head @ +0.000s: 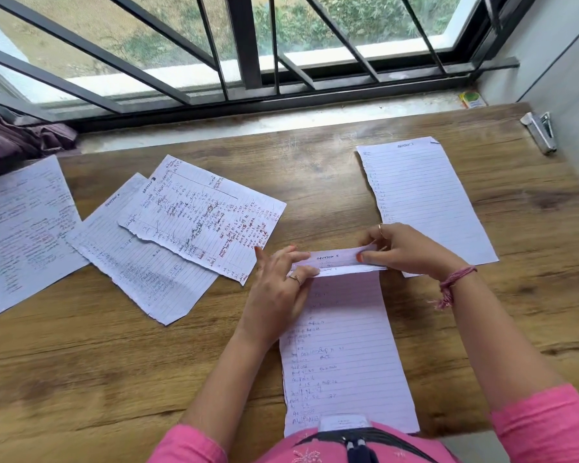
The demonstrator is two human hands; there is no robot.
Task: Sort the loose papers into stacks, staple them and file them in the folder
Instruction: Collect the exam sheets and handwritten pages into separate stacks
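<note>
- Two hands, left hand (279,279) and right hand (403,250), are pinching the top edge of the front papers (343,339), squaring them.
- Stapling likely follows; the stapler (540,131) is sitting at two o'clock on the table (81,362).

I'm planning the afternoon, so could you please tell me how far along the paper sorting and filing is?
Early stage. Done: one lined sheet is set apart at the right. In hand: the left hand and right hand hold the top edge of a small stack headed "Section 5". Left: three written sheets lie loosely overlapped at the left, the stapler sits untouched, and no folder is in view.
</note>
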